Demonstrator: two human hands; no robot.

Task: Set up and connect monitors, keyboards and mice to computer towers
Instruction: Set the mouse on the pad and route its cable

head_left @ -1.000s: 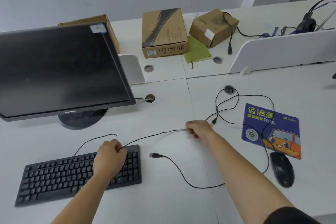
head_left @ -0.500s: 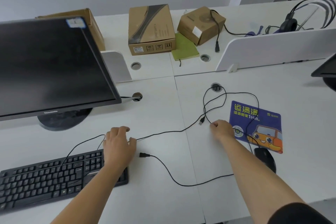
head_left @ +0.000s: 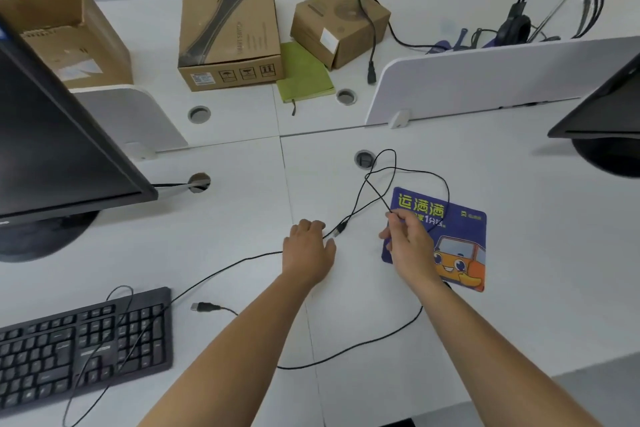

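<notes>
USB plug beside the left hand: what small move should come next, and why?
Probably the left hand should pinch the USB plug and steer it toward the desk hole: the plug lies loose just beside that hand, while the right hand pinches the cable loop.

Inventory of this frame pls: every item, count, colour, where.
flat black monitors: 2, black, far left and right edge
black plastic keyboard: 1, black, near left
thin black USB cables: at least 2, black, looped mid-desk
blue printed mouse pad: 1, blue with orange car, centre-right
brown cardboard boxes: 3, brown, back row
green notebook: 1, green, between two boxes
white desk dividers: 2, white, mid-back
black headset: 1, black, behind right divider
round grey grommets: 4, grey, set in white desktop
left hand: 1, over a cable, grip unclear
right hand: 1, pinching a cable over mouse pad
</notes>
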